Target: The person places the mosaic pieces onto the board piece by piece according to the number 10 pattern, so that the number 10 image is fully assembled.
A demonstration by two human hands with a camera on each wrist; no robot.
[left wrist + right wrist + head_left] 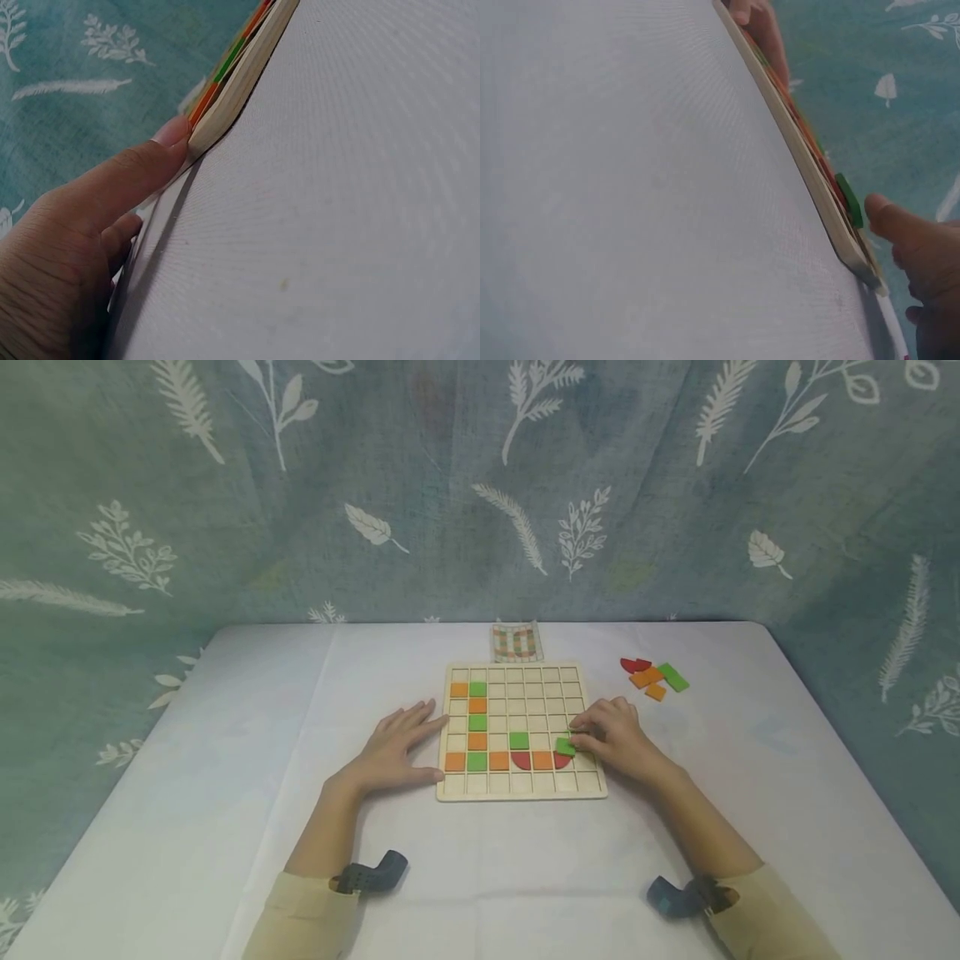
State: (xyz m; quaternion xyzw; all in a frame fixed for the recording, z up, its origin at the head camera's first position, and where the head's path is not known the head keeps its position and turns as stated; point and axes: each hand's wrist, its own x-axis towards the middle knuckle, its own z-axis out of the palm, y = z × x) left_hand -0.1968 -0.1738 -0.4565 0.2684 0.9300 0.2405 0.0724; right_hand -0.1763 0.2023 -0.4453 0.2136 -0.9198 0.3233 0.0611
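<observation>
A wooden grid board (487,789) lies on the table, with orange, green and red tiles in several of its cells. My left hand (392,747) spreads along the board's left side; its thumb (154,161) touches the edge near the front corner. Over the board's right side is my right hand (617,735), thumb and index finger apart. A green square tile (565,747) sits askew at the thumb tip, partly over a red quarter-round tile (562,761). In the right wrist view that green tile (849,201) stands above the board's surface, close to the thumb (885,217).
Behind the board lies a small pattern card (516,643) with a coloured grid. Loose red pieces (632,665), orange tiles (655,692) and green tiles (672,677) lie at the back right of the white table (480,877). A leaf-patterned curtain (435,527) hangs behind.
</observation>
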